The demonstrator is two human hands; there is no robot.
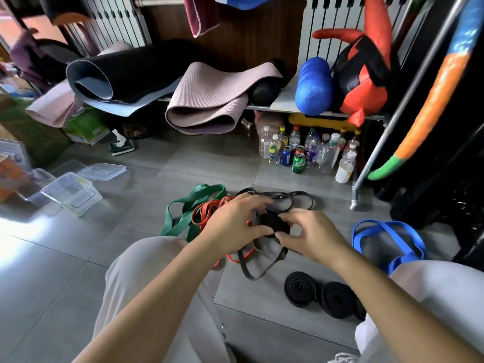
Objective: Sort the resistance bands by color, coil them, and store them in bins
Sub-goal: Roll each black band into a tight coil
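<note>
Grip of left hand (233, 226) and right hand (311, 237) alike pinches a partly coiled black band (272, 222); 2 finished black coils (301, 288) lie on the floor (78, 284) nearby.

Loose, pale grey-white trousers (146, 279) cover both legs in soft folds, and a few small round studs (223, 332) run down the inner side of the left leg. Both forearms are bare from the frame's edge to the left grip (233, 229) and right grip (314, 237), which are bare hands. A white laced shoe (343, 358) shows at the bottom edge.
</note>
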